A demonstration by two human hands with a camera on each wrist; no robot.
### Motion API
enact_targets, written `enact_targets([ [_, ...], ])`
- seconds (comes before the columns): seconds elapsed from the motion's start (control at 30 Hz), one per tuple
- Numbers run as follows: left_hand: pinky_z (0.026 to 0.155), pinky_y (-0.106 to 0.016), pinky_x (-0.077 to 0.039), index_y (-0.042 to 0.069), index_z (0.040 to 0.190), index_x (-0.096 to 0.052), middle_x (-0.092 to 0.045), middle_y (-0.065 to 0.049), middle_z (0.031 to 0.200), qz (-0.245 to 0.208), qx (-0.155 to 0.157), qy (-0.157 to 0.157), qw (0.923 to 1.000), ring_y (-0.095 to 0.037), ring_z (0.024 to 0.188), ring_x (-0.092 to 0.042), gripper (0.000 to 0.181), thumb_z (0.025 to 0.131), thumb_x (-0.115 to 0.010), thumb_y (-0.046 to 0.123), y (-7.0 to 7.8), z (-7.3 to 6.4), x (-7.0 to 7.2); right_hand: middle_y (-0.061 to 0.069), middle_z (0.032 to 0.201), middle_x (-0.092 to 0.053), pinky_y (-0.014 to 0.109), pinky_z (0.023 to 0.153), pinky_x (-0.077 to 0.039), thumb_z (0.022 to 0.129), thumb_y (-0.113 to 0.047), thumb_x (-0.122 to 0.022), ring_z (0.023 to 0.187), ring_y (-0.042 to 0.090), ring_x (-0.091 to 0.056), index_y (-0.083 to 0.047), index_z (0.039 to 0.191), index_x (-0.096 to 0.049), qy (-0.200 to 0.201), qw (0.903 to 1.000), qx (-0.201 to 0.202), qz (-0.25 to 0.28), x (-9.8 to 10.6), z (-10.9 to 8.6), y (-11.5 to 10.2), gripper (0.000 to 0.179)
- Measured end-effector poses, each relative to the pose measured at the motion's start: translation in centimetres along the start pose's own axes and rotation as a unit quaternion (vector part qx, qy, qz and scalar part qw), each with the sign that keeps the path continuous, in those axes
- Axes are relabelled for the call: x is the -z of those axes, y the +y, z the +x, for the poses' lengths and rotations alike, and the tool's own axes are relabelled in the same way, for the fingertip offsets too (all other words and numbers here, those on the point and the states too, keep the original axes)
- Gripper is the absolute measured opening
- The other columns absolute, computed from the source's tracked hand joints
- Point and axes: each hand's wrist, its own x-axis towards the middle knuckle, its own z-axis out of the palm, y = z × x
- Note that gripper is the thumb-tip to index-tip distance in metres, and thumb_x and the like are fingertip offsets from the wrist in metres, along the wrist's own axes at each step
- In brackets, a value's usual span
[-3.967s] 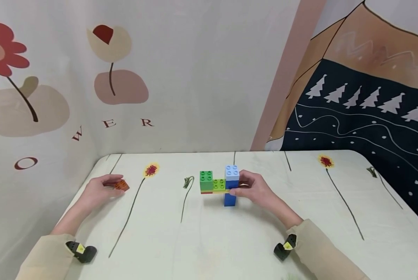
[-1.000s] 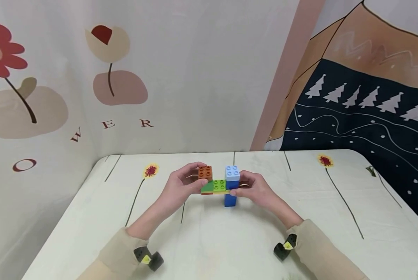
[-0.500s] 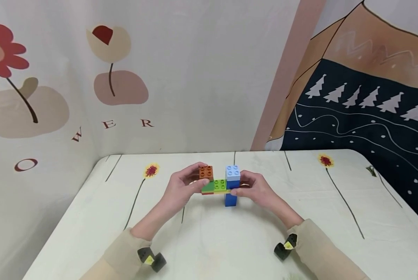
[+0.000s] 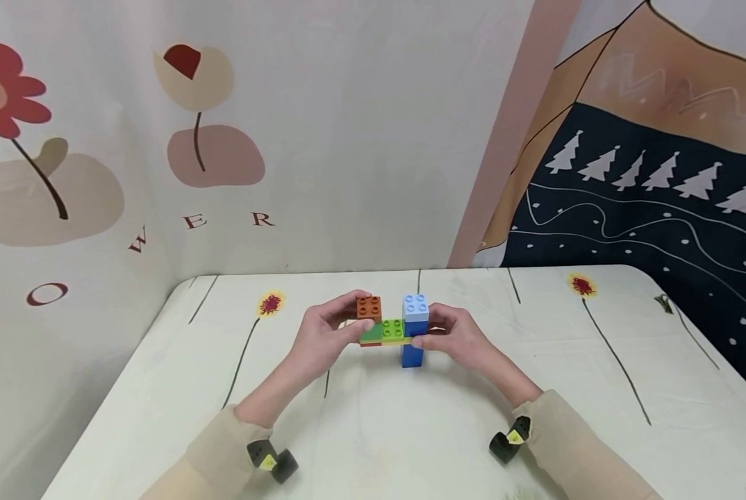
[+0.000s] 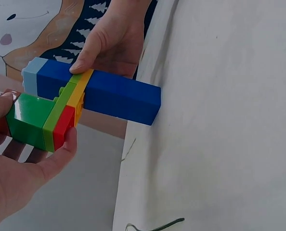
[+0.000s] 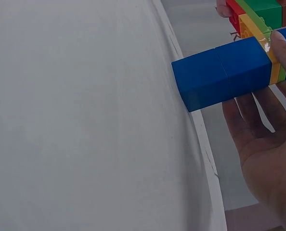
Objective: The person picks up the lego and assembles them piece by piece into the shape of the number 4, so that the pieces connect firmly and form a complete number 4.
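Observation:
Toy building bricks form one structure above a blue column (image 6: 220, 72) on the table. A lime green plate (image 4: 392, 330) spans from this column to the left, with a yellow brick (image 5: 80, 98) and a red brick (image 5: 63, 126) beneath it. A light blue brick (image 4: 415, 304) tops the right side. On the left side, a brown brick (image 4: 369, 307) sits on a green brick (image 5: 31, 118). My left hand (image 4: 323, 333) grips this end, thumb at the brown brick and a fingertip under the red one. My right hand (image 4: 459, 335) pinches the column around plate height.
A white cloth printed with long-stemmed flowers covers the table (image 4: 373, 430). Behind its far edge hangs a pale printed curtain (image 4: 360, 139), with a dark tree-patterned cloth (image 4: 648, 201) at the right. Each wrist wears a small black camera (image 4: 273, 462).
My left hand has brought the brown brick from the table's left side onto the green brick. Over the last second both hands stay nearly still; the right hand keeps its hold.

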Motion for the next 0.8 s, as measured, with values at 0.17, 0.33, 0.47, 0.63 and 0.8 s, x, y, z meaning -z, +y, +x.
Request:
enact_targets([
  [0.17,0.078,-0.029,-0.060,0.004,0.137,-0.064,-0.068,-0.016,0.122,-0.001,-0.004,0.000,1.0000,-0.029,0.111,-0.064,0.045,0.093,-0.075,0.003,-0.03,0.13,0.03,0.014,0.111,-0.072,0.031,0.086,-0.057,0.089,-0.010,-0.081,0.104,0.030,-0.067,0.004,0.120,-0.065,0.001,1.0000,-0.001,-0.005,0.05,0.04,0.07,0.038],
  [0.33,0.079,-0.029,-0.060,0.004,0.136,-0.065,-0.068,-0.015,0.123,-0.004,0.000,0.002,1.0000,-0.029,0.112,-0.064,0.044,0.093,-0.075,0.002,0.06,0.09,0.04,0.014,0.113,-0.072,0.035,0.089,-0.057,0.089,-0.013,-0.082,0.105,0.029,-0.067,0.003,0.121,-0.065,0.001,0.9999,0.000,-0.012,0.10,0.15,0.29,0.040],
  [0.47,0.080,-0.030,-0.060,0.006,0.136,-0.066,-0.068,-0.014,0.124,-0.008,0.002,0.000,1.0000,-0.029,0.112,-0.064,0.044,0.092,-0.075,0.002,0.11,0.09,0.10,0.014,0.113,-0.072,0.033,0.089,-0.057,0.089,-0.013,-0.082,0.104,0.029,-0.067,0.003,0.121,-0.065,0.001,1.0000,0.002,-0.009,0.08,0.24,0.37,0.039],
  [0.63,0.081,-0.031,-0.060,0.007,0.139,-0.063,-0.066,-0.014,0.126,-0.003,0.001,-0.011,0.9999,-0.030,0.115,-0.063,0.047,0.094,-0.075,0.005,-0.09,0.20,0.24,0.014,0.113,-0.072,0.031,0.087,-0.057,0.089,-0.013,-0.082,0.105,0.030,-0.067,0.004,0.121,-0.065,0.002,1.0000,0.003,-0.004,0.03,0.23,0.34,0.040],
  [0.8,0.089,-0.030,-0.058,0.012,0.144,-0.059,-0.063,-0.012,0.131,0.007,0.008,-0.030,0.9995,-0.029,0.122,-0.061,0.051,0.095,-0.074,0.008,-0.65,0.18,0.37,0.015,0.114,-0.071,0.031,0.088,-0.057,0.090,-0.012,-0.081,0.106,0.030,-0.067,0.004,0.125,-0.065,0.002,1.0000,0.002,-0.006,-0.04,0.03,0.23,0.041],
])
